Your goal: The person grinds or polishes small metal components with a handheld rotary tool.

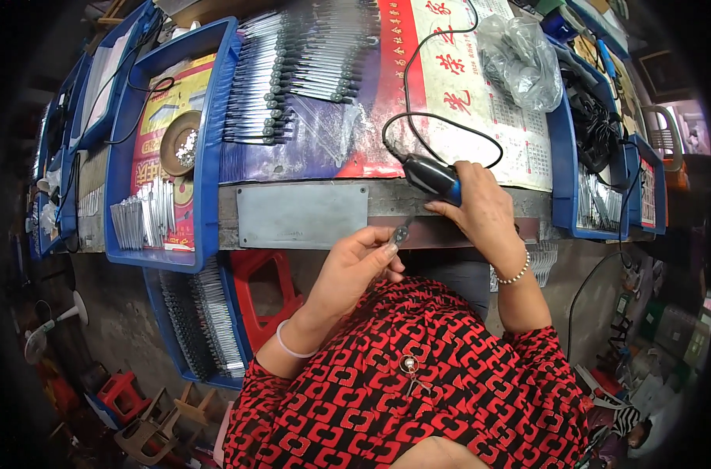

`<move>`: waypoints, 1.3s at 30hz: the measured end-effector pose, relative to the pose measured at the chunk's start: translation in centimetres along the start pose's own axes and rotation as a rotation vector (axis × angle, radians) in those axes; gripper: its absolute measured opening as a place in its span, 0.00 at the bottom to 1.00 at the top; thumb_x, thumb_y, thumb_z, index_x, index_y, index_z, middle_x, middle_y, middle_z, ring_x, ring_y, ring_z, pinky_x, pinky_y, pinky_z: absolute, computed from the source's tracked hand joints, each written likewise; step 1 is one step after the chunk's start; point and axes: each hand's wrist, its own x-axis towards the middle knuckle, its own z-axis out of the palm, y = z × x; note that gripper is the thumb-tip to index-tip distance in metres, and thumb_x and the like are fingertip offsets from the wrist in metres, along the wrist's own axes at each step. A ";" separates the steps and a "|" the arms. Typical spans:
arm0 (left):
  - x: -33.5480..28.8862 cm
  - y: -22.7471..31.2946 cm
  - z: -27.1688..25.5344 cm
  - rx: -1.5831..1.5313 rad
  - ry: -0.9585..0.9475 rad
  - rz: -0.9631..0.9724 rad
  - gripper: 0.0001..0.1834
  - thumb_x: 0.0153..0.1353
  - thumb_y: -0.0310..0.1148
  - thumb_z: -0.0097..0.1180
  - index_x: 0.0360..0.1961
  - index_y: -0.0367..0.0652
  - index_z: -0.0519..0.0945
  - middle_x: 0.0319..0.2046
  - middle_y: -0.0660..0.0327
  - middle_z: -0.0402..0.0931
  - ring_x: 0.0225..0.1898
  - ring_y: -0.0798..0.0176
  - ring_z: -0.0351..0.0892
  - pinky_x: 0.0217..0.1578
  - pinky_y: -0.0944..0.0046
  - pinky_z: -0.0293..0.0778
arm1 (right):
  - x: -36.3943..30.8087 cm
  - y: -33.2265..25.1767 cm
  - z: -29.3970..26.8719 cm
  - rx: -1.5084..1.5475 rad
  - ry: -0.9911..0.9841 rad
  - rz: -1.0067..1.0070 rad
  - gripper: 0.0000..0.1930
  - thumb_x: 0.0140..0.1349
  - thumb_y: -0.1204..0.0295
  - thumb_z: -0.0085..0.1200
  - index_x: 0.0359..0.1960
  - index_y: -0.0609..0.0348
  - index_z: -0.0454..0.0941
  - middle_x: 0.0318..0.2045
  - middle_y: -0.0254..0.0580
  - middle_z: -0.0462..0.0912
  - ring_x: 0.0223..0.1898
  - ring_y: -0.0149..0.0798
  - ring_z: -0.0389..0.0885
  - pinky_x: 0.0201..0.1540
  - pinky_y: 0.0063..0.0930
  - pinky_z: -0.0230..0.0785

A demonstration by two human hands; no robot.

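My right hand [487,209] is wrapped round a black corded electric hand tool [430,177] with a blue band, held over the front edge of the bench. Its working end points down toward my left hand and is partly hidden, so its exact kind cannot be made out. Between the thumb and fingers of my left hand [354,267] is a small dark metal part with a round end [402,233], just below the tool. On the bench, rows of slim silver rods with dark round ends [254,98] lie to the left.
At left stands a blue bin [211,156] with silver strips [144,215] and a round bowl [168,148] of small white pieces. A clear plastic bag [520,62] and another blue bin [563,156] are at right. Below are a red stool [254,336] and a crate [164,324] of rods.
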 end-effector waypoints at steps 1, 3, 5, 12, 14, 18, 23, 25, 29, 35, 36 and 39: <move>0.1 0.0 -0.1 -0.004 0.002 -0.003 0.11 0.62 0.28 0.51 0.44 0.33 0.73 0.26 0.62 0.75 0.26 0.72 0.74 0.26 0.76 0.69 | 0.2 0.4 0.6 -0.106 -0.053 -0.037 0.26 0.43 0.57 0.64 0.37 0.61 0.68 0.32 0.45 0.75 0.36 0.48 0.74 0.33 0.38 0.69; 0.1 0.0 -0.5 0.131 0.032 0.005 0.09 0.59 0.27 0.54 0.39 0.33 0.77 0.25 0.63 0.75 0.24 0.73 0.73 0.26 0.77 0.68 | 0.3 0.5 1.2 -0.091 -0.067 -0.042 0.24 0.44 0.56 0.63 0.35 0.60 0.68 0.31 0.44 0.73 0.36 0.47 0.72 0.34 0.39 0.67; 0.4 0.1 -0.4 0.114 0.041 0.054 0.08 0.58 0.27 0.55 0.38 0.33 0.78 0.24 0.63 0.75 0.24 0.74 0.72 0.25 0.77 0.67 | 0.4 0.4 1.4 -0.178 -0.101 -0.104 0.28 0.44 0.56 0.62 0.42 0.61 0.67 0.33 0.46 0.73 0.38 0.47 0.73 0.37 0.36 0.64; 1.4 0.7 0.7 0.019 0.170 0.110 0.07 0.57 0.25 0.56 0.36 0.33 0.79 0.21 0.66 0.73 0.21 0.77 0.67 0.22 0.78 0.62 | -1.6 -2.5 -0.6 0.478 -0.091 -0.253 0.16 0.52 0.63 0.58 0.37 0.61 0.74 0.30 0.46 0.75 0.34 0.45 0.75 0.35 0.36 0.65; 1.5 0.7 0.7 0.068 0.146 0.127 0.09 0.57 0.26 0.56 0.38 0.33 0.78 0.23 0.67 0.72 0.22 0.78 0.67 0.22 0.78 0.63 | -2.3 -3.0 0.3 0.846 -0.344 -0.158 0.10 0.55 0.68 0.55 0.29 0.63 0.75 0.25 0.46 0.75 0.28 0.43 0.75 0.32 0.32 0.66; 1.6 0.4 1.0 0.187 0.080 0.158 0.10 0.59 0.27 0.54 0.39 0.32 0.79 0.27 0.67 0.70 0.23 0.79 0.66 0.22 0.78 0.63 | -3.6 -3.2 2.4 1.190 -0.467 0.086 0.07 0.54 0.73 0.55 0.24 0.65 0.75 0.19 0.37 0.75 0.23 0.27 0.71 0.28 0.25 0.64; 1.2 -0.4 0.3 0.336 0.021 0.154 0.09 0.58 0.22 0.53 0.40 0.30 0.78 0.26 0.68 0.66 0.22 0.79 0.64 0.21 0.79 0.59 | -4.5 -2.9 3.3 1.299 -0.538 0.185 0.08 0.54 0.74 0.55 0.21 0.67 0.75 0.18 0.29 0.75 0.24 0.19 0.67 0.26 0.21 0.62; 1.1 -0.3 0.0 0.477 -0.007 0.142 0.09 0.59 0.23 0.53 0.40 0.31 0.78 0.27 0.67 0.68 0.24 0.78 0.65 0.23 0.78 0.60 | -4.5 -2.7 3.5 1.269 -0.589 0.182 0.09 0.54 0.73 0.55 0.20 0.67 0.76 0.17 0.27 0.74 0.23 0.18 0.66 0.26 0.20 0.61; 1.2 -0.6 -0.5 0.562 -0.042 0.192 0.09 0.59 0.22 0.53 0.40 0.31 0.79 0.27 0.67 0.69 0.28 0.77 0.66 0.27 0.77 0.62 | -4.8 -2.9 3.6 1.292 -0.626 0.241 0.10 0.54 0.73 0.55 0.20 0.67 0.76 0.16 0.26 0.72 0.23 0.18 0.65 0.25 0.19 0.60; 0.9 -0.2 -0.6 0.630 -0.024 0.151 0.10 0.57 0.25 0.53 0.39 0.35 0.80 0.23 0.65 0.68 0.26 0.74 0.67 0.26 0.73 0.64 | -5.0 -2.9 3.8 1.305 -0.668 0.233 0.10 0.54 0.72 0.56 0.21 0.68 0.76 0.15 0.26 0.72 0.22 0.18 0.64 0.24 0.20 0.59; 0.8 0.0 -0.5 0.636 -0.032 0.142 0.10 0.57 0.25 0.53 0.40 0.35 0.80 0.23 0.65 0.68 0.25 0.74 0.67 0.26 0.73 0.64 | -5.0 -2.8 3.9 1.290 -0.680 0.227 0.10 0.54 0.72 0.56 0.22 0.68 0.77 0.15 0.26 0.72 0.22 0.18 0.64 0.24 0.20 0.59; 0.9 0.0 -0.8 0.666 -0.047 0.143 0.10 0.57 0.25 0.53 0.40 0.35 0.80 0.22 0.65 0.67 0.25 0.73 0.67 0.26 0.73 0.64 | -4.9 -3.0 3.9 1.300 -0.682 0.218 0.10 0.54 0.72 0.56 0.22 0.68 0.77 0.15 0.27 0.71 0.22 0.18 0.64 0.23 0.20 0.59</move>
